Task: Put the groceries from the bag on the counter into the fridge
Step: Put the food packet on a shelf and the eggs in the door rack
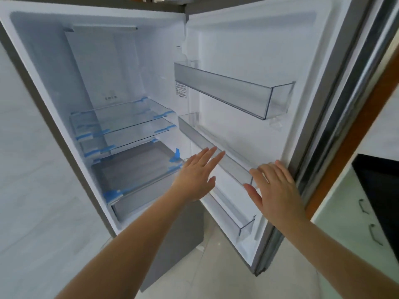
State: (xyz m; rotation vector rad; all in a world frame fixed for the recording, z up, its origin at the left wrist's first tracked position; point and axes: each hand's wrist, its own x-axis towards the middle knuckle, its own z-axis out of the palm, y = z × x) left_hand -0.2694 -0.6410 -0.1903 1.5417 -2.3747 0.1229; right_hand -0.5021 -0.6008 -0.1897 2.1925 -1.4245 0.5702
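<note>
The fridge [54,87] stands open, its inside smooth white plastic with a grey metal frame. Three clear glass shelves [123,114] sit stacked at 9 o'clock from the hands, flat and thin, with strips of blue tape [160,115] on their corners and edges. Nothing lies on them. The open door [269,50] fills the 1 o'clock side and carries three long, narrow bins of clear plastic with frosted grey fronts: a top bin [233,91], a middle bin [216,152] and a bottom bin [244,223]. No food shows in any of them.

Both bare forearms reach up from 6 o'clock. The left hand [194,175] is flat, palm down, fingers straight and released, hovering in front of the middle bin and holding nothing. The right hand [276,188] is spread, fingers loose and released, lying over the right end of the middle bin.

At 3 o'clock a pale desk [345,190] bears a glossy black hob [382,190]. The bag and groceries are out of view.
</note>
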